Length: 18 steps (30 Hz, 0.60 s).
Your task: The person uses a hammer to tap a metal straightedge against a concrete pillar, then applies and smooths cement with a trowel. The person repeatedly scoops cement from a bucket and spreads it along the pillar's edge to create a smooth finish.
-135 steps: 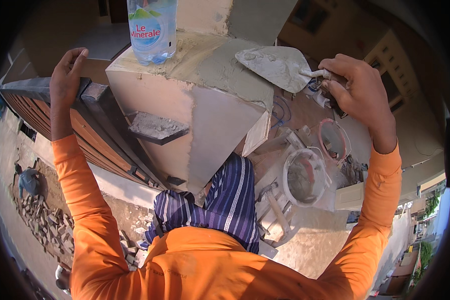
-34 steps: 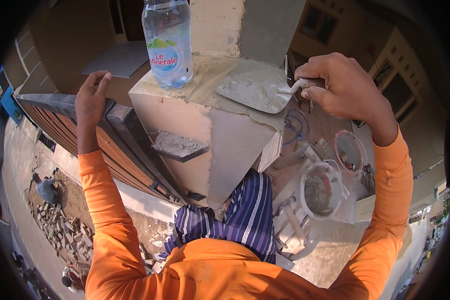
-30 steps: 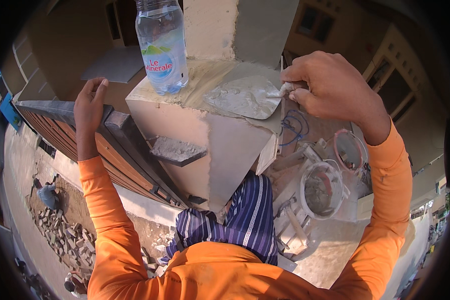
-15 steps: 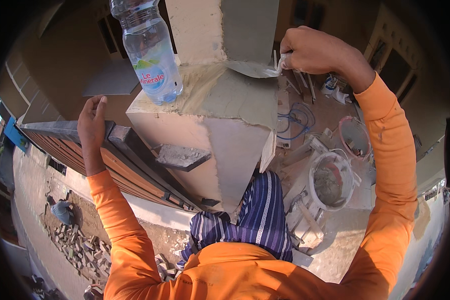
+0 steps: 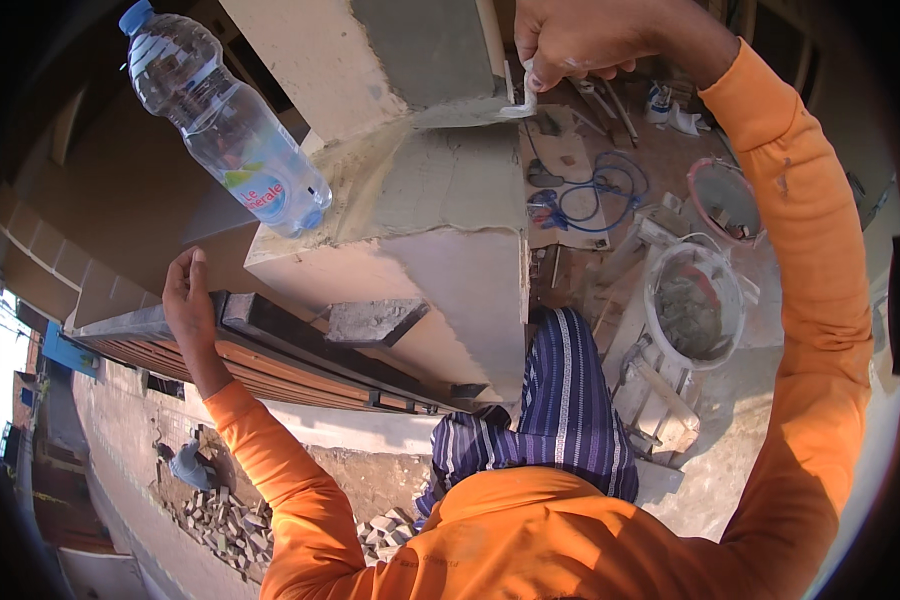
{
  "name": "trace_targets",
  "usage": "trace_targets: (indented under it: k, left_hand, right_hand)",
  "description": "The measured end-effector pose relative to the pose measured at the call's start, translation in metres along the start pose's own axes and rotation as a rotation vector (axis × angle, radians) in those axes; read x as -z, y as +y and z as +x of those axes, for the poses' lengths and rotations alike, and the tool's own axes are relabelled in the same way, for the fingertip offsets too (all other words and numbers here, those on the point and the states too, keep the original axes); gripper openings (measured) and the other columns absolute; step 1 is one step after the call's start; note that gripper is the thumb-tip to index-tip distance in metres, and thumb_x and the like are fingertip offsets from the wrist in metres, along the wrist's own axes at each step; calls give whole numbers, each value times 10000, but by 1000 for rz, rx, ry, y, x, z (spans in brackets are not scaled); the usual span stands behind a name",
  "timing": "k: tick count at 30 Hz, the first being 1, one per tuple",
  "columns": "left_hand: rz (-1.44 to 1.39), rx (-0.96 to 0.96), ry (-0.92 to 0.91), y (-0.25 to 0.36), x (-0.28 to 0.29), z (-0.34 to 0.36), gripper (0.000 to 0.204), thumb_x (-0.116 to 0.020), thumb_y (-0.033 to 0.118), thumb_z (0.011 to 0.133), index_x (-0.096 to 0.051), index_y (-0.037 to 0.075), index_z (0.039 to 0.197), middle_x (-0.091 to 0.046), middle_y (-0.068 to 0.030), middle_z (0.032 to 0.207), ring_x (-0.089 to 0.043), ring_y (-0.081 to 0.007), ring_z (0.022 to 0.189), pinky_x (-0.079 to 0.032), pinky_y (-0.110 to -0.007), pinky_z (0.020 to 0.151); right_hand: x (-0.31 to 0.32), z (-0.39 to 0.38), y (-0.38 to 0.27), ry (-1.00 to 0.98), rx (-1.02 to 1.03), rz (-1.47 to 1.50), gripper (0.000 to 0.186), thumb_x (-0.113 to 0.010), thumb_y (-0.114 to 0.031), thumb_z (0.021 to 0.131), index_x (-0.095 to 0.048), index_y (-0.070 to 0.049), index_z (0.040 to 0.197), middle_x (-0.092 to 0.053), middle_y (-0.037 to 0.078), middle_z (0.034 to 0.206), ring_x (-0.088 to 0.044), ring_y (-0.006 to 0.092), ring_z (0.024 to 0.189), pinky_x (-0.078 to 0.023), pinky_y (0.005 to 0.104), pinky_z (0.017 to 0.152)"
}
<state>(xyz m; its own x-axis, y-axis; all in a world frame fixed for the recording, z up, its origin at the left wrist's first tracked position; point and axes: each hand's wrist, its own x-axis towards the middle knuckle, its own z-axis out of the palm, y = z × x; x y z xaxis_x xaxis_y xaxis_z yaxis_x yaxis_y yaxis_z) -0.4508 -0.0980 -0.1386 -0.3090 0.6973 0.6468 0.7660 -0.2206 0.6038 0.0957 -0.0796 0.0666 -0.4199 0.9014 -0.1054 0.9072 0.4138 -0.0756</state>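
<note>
- Left grip [image 5: 190, 300]: loosely curled; can't tell if fingertips meet.
- Right of it, the ledge's [image 5: 355, 195] left strip: only smeared.
- Below-left of the right grip [image 5: 595, 35]: grey mortar [image 5: 450, 185] coats the rest.
- Right grip: clamped on the trowel [image 5: 517, 109], blade leftward.

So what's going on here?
The right hand grips a trowel by its handle, the blade at the back of a ledge partly coated in grey mortar. The left hand is empty, fingers curled, by a slatted gate. A capped water bottle stands on the ledge; a white bucket of mortar sits lower right.
</note>
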Motion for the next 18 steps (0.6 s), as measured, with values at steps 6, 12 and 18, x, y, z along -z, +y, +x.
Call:
trace_targets:
  k: [6, 12, 18]
  left_hand:
    - [42, 4, -8, 4, -1, 2, 390, -700, 339, 1119, -767, -7, 1287, -782, -99, 1151, -705, -168, 1076, -544, -340, 1005]
    - [22, 6, -10, 1, 1, 1, 406, -696, 351, 1123, -762, -11, 1295, -780, -104, 1174, -702, -177, 1099, -537, -338, 1025]
    - [49, 12, -27, -2, 3, 3, 399, -688, 337, 1133, -757, -18, 1300, -780, -106, 1180, -696, -171, 1110, -535, -332, 1034]
  right_hand:
    - [-19, 2, 15, 147, 51, -123, 298, -762, -230, 885, -829, 30, 1013, -737, 173, 799, -694, 291, 689, -513, 455, 602]
    - [-3, -24, 22, -131, -49, 85, 358, -767, -297, 922, -823, 39, 1032, -799, 218, 909, -759, 357, 837, -566, 484, 716]
    - [-59, -14, 71, 327, 126, 138, 284, -794, -195, 905, -800, 62, 1024, -683, 104, 733, -586, 208, 634, -480, 394, 634]
